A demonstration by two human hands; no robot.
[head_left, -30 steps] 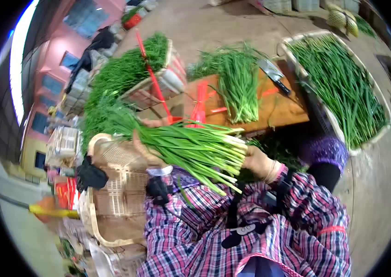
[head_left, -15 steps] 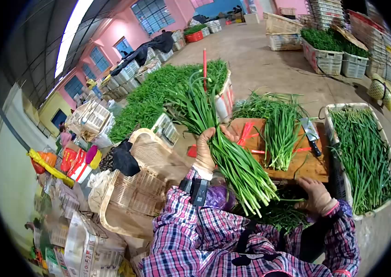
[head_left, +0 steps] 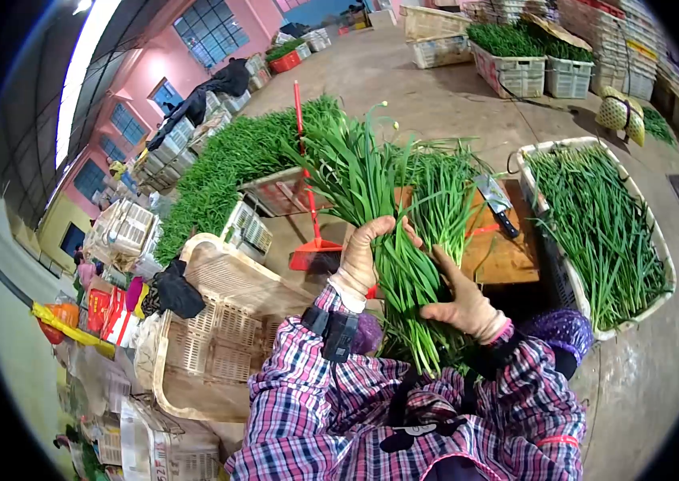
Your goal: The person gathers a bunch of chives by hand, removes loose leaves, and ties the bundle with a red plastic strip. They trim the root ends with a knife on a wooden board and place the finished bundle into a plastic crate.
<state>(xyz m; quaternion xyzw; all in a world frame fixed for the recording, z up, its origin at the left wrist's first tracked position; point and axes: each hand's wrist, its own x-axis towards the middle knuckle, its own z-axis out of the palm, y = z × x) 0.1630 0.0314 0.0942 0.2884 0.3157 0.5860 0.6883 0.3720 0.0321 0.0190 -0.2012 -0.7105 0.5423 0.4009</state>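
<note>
My left hand is closed around a thick bunch of garlic chives, its leaf tips up and away, its pale stalk ends pointing down toward my lap. Against the bunch's right side, my right hand is open, thumb and fingers apart, close to or touching the lower stalks. Behind it, another bunch of chives lies on the wooden board. A cleaver with a black handle rests on the same board, near a strip of red tape.
At right stands a white crate full of chives. An empty tan basket sits at my left. Beyond are a red broom, a heap of greens over crates, and stacked crates at the back.
My right hand has come up and left from beside the board to the bunch. The bunch now hangs more upright in my left hand. The view has shifted right, showing the broom's head.
</note>
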